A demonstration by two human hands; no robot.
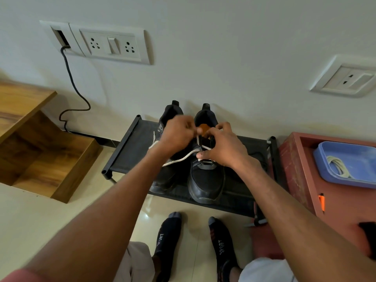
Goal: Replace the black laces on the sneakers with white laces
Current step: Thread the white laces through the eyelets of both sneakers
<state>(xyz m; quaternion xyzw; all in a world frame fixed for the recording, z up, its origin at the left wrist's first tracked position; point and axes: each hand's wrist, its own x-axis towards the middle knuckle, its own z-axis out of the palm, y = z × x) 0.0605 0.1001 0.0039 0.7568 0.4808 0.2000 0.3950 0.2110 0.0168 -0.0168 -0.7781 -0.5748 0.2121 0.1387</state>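
On the black shoe rack (130,147), over the right sneaker (205,180), the left hand (177,135) pinches the white lace (179,159) while the right hand (221,147) curls against the eyelets, its hold unclear, so a hard tug could strip the loose lace out.

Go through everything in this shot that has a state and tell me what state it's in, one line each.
Left hand: pinches the white cord lace.
Right hand: fingers curled at the lace, over the eyelets.
Right-side black sneaker: partly laced in white, upright on the black fabric rack.
Left-side black sneaker: upright, lacing hidden.
Blue plastic tub: open, holds a coiled pale lace.
White wall switch: position unclear.
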